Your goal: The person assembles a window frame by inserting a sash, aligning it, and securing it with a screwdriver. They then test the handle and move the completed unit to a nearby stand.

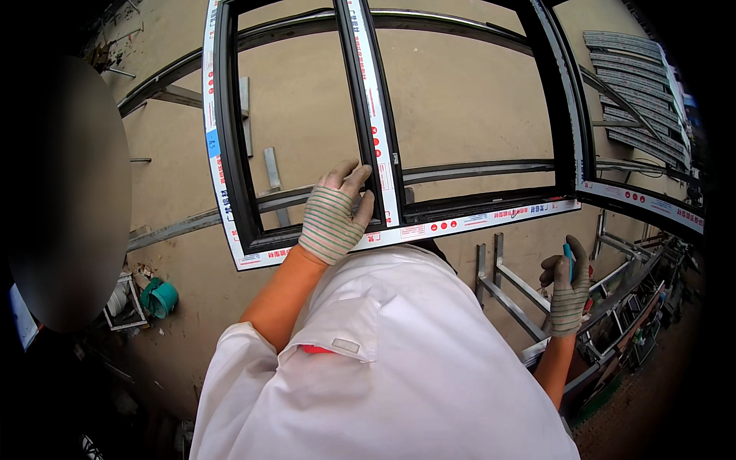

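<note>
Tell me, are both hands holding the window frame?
No. Only the left hand is on the frame; the right hand is off to the side, closed on a blue-handled tool.

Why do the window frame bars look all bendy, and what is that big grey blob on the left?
In the head view, the fisheye lens bends the straight bars of the window frame more near the rim; corners go black. The grey blob is a blurred-out patch. Light is soft and even, and the left hand on the frame looks sharp.

Left hand (pixel 335 215) raised, fingers curled; right hand (pixel 567 287) low, seemingly fisted.
</note>
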A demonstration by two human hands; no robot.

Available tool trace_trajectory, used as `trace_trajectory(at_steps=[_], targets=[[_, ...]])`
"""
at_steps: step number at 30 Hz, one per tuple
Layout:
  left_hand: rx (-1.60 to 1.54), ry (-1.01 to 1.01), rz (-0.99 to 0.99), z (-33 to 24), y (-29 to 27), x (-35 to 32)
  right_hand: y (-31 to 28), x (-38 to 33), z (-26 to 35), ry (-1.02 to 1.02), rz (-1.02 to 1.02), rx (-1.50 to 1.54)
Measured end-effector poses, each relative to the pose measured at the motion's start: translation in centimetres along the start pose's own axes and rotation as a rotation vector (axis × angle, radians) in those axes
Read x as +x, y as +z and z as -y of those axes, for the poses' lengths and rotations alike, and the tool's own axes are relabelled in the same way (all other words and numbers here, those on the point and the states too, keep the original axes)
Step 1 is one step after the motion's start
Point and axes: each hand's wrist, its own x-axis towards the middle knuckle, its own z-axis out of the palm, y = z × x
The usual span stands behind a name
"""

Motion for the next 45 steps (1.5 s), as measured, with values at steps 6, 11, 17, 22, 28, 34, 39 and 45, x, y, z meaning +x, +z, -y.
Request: trace_trajectory(at_steps=[6,11,17,22,28,34,39,45], targets=[[0.101,0.215,0.164,-0.2,0.4,2.3,5.7,2.3,4.6,-0.096,0.199,0.049],[0.198,0.229,0.286,-0.5,0.3,2.9,9.8,5.2,5.8,-0.18,0.289,0.097],[0.289,0.276,0.324,-0.6,0.1,3.5,13.3,7.5,7.3,-0.244,0.333,0.182],[0.321,0.321,0.382,-0.6,-0.4,4.1,14.8,8.4,6.9,-0.3,0.33,0.271],[0.343,0.348,0.431,-0.5,-0.7,4.9,16.0,9.2,6.4,-0.349,0.351,0.233],[0.357,0.369,0.452,-0.4,-0.8,5.4,18.1,9.5,5.4,-0.372,0.373,0.228],[0.35,0.388,0.436,-0.4,-0.8,5.4,19.5,9.3,5.3,-0.421,0.395,0.173],[0.349,0.39,0.419,-0.2,-0.7,5.3,20.7,9.3,4.6,-0.48,0.379,0.088]])
